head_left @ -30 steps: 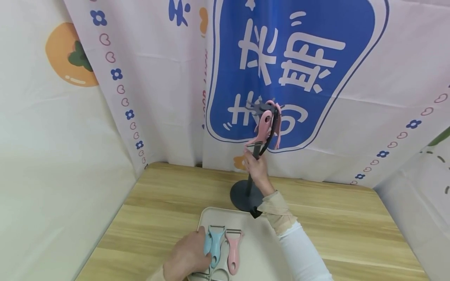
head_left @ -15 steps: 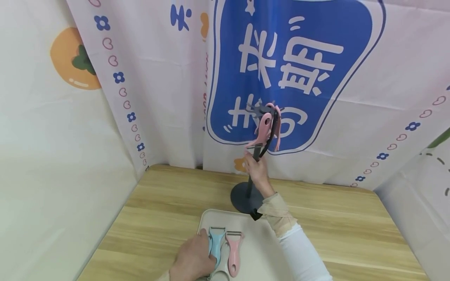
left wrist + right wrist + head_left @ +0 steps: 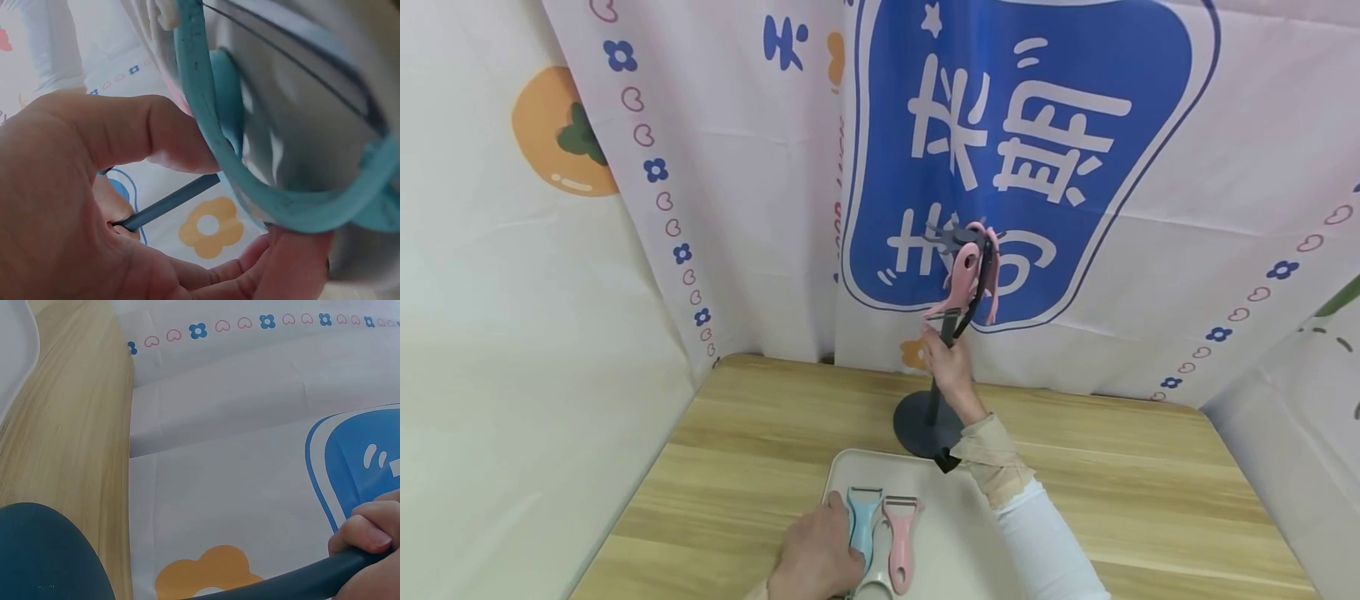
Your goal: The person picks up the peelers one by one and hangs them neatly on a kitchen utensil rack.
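Far left: printed cloth (image 3: pixel 760 250) with an orange fruit, meeting the wood-look worktop (image 3: pixel 722 467). Left hand (image 3: pixel 820 550) is over the left side of the pale tray (image 3: pixel 955 542), thumb and fingers pinching the curved frame of a light-blue peeler (image 3: pixel 294 215) (left wrist view shows that best). Head view has a blue peeler (image 3: pixel 862 529) right at those fingers, blade end pointing away from the person; can't tell if it's the same one. Next over, a grey-white peeler (image 3: pixel 877 571), partly hidden, then a pink peeler (image 3: pixel 901 546), blade end also away. All lie on the tray.

Just behind the tray is the dark stand (image 3: pixel 933 406), round base on the worktop, pole upright. Right hand (image 3: pixel 949 364) is wrapped round the pole, below a hanging pink peeler (image 3: pixel 961 279) (a black piece (image 3: pixel 976 292) hangs just beside it). Hands well apart. Rightmost: white sleeve (image 3: pixel 1048 533), beige band at the wrist.
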Demonstrator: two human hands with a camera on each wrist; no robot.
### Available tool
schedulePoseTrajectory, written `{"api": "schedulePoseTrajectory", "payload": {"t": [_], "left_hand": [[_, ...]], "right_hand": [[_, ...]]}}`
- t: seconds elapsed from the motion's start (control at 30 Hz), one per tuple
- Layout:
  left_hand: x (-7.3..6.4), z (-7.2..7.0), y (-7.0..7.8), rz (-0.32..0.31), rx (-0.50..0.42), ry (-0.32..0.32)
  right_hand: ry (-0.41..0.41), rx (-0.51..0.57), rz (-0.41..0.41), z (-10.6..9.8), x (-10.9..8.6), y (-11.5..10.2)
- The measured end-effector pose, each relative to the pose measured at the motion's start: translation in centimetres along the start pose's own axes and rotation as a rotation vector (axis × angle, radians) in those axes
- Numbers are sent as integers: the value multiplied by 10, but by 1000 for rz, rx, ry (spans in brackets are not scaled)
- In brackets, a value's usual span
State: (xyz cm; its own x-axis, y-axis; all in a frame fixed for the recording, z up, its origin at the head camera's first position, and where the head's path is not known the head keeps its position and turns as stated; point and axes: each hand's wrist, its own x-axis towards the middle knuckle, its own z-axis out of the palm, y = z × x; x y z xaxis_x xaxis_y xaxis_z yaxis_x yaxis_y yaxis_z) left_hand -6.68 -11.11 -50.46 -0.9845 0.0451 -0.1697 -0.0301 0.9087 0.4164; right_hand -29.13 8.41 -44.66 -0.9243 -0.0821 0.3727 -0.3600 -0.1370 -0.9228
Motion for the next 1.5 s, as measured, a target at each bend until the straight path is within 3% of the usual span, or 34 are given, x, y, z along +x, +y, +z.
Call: {"api": "schedulePoseTrajectory", "payload": {"t": [0.37, 0.53, 0.7, 0.93, 1.13, 1.33, 1.5], "left_hand": [[-3, -15, -1, -24, -121, -62], [-3, -27, -4, 11, -139, -66], [-3, -37, -5, 59, -155, -9], [3, -54, 0, 126, -254, 47], [12, -71, 8, 208, -301, 114], [23, -89, 17, 250, -374, 178], [29, -104, 27, 326, -408, 260]], "right_hand": [[7, -21, -1, -1, -1, 2], [1, -5, -13, 0, -1, 0], [2, -10, -18, -1, -1, 0], [1, -21, -8, -1, 0, 1], [7, -13, -8, 0, 1, 1], [3, -9, -19, 0, 0, 1], [-3, -20, -34, -1, 0, 1]]}}
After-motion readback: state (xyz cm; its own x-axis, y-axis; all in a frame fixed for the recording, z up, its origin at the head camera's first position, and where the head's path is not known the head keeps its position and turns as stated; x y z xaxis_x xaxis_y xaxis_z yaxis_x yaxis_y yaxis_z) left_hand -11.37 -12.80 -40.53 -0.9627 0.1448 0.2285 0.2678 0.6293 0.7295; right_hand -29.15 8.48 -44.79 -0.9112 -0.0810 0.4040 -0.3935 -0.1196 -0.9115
